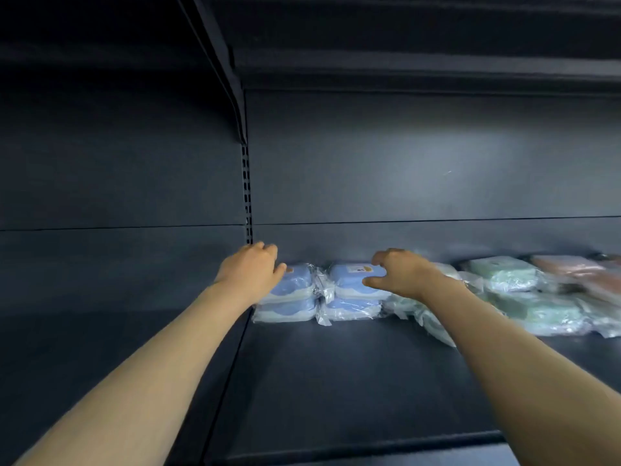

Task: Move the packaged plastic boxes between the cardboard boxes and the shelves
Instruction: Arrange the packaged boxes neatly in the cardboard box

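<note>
Blue packaged boxes (349,290) sat in two stacks, side by side, at the shelf's (336,381) back left corner. Green packaged boxes (504,275) ran right of them, pink packaged boxes (568,267) at the right edge. My left hand (250,267) was curled against the left stack's top. My right hand (401,274) was arched over the right stack's top. Couldn't tell if either actually gripped.

two bare forearms reach in from 7 and 5 o'clock over a dark metal shelf (336,381). just below centre sit two side-by-side stacks of blue packaged boxes (349,309), each two high. the left hand (250,267) curls at their 9 o'clock end, thumb touching the top pack. the right hand (400,272) arches over the 3 o'clock stack; its grip is unclear. green packaged boxes (504,277) and blurred pink packaged boxes (571,269) lie toward 3 o'clock.
</note>
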